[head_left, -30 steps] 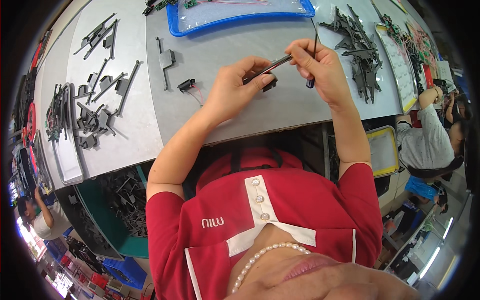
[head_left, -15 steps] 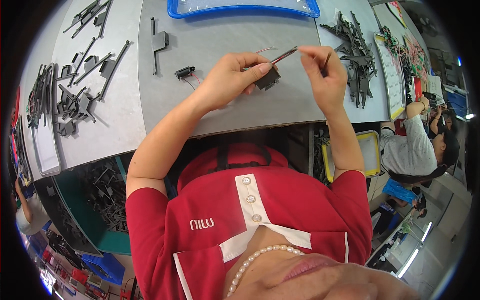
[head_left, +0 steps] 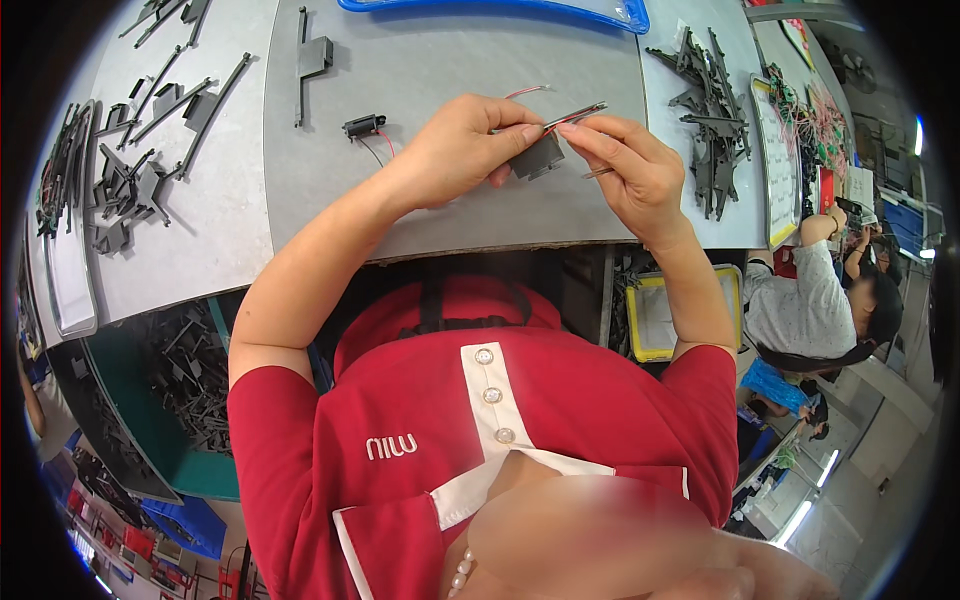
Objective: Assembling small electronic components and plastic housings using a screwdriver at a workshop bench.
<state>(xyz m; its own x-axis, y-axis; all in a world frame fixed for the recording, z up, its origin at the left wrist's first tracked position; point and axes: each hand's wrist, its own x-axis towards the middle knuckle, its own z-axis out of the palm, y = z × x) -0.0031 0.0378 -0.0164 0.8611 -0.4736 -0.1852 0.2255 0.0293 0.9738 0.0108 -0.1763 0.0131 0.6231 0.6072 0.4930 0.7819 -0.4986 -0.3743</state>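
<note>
Over the middle of the table, my left hand point(head_left: 470, 145) is closed on a dark grey plastic part with a boxy body point(head_left: 540, 158) and a thin arm point(head_left: 582, 112). Red wire runs along that arm, and a loose wire end point(head_left: 530, 91) sticks out beyond my left fingers. My right hand point(head_left: 635, 170) pinches the red wire beside the arm with thumb and forefinger. A thin, slender tool point(head_left: 598, 173) is tucked in the same hand; its kind is mostly hidden. Left of my hands lies a small black cylindrical component point(head_left: 364, 126) with red and dark wires.
A similar grey part point(head_left: 314, 57) lies farther left, with several more point(head_left: 150, 190) beyond it. Grey brackets point(head_left: 712, 125) are heaped at right, near a tray of wires point(head_left: 780, 165). A blue tray point(head_left: 500, 10) sits at the back. Another person point(head_left: 810, 300) works at right.
My right hand has moved left and down to the plastic part, its fingertips now on the wire by the arm. The left hand keeps its hold. The whole view has shifted slightly.
</note>
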